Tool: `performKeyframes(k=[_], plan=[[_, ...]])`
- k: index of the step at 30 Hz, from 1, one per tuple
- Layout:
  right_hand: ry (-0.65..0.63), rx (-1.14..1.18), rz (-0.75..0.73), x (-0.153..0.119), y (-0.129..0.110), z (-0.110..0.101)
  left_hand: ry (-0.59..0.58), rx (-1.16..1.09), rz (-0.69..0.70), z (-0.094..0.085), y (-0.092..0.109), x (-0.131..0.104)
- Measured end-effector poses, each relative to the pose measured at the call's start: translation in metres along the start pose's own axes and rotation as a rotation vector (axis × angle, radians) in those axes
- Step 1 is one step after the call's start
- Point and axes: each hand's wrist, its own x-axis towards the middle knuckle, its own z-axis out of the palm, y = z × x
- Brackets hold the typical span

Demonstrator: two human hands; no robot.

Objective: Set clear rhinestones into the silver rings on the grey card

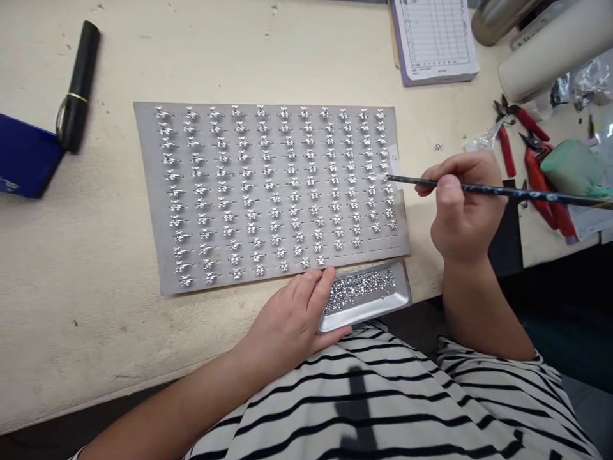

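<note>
A grey board (pixel 297 191) lies on the table, set with rows of small silver flower-like pieces (pixel 251 215). My right hand (pixel 462 207) pinches a thin dark stick (pixel 502 190), its tip at the board's right edge, by the rightmost column. Along the board's lower edge, my left hand (pixel 297 313) is closed around the left end of a small metal tray (pixel 368 312). Tiny sparkling stones (pixel 359 287) lie in that tray. The fingertips of my left hand touch or nearly touch the board's lower edge.
The pale table (pixel 96 332) holds a black pen (pixel 81 86) and a blue object (pixel 29 156) at left. A pad of forms (pixel 438 38) lies at the top. Red-handled pliers (pixel 527 121), a green roll (pixel 569 166) and a white cylinder (pixel 555 48) are at right.
</note>
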Motion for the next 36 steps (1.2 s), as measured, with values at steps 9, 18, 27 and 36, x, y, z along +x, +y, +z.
performKeyframes(k=[9, 18, 27, 36], plan=[[0.005, -0.045, 0.02, -0.0029, 0.0072, 0.0026, 0.001, -0.026, 0.008, 0.0004, -0.001, -0.0017], [0.028, -0.006, 0.001, -0.0022, 0.0031, 0.0027, -0.024, -0.04, -0.004, -0.0011, -0.001, -0.0015], [0.028, -0.055, 0.038, -0.0032, 0.0006, 0.0063, -0.017, -0.054, 0.003, -0.0004, -0.0019, -0.0003], [0.044, -0.045, 0.029, -0.0035, -0.0005, 0.0081, -0.047, -0.074, -0.01, -0.0011, -0.0011, -0.0023]])
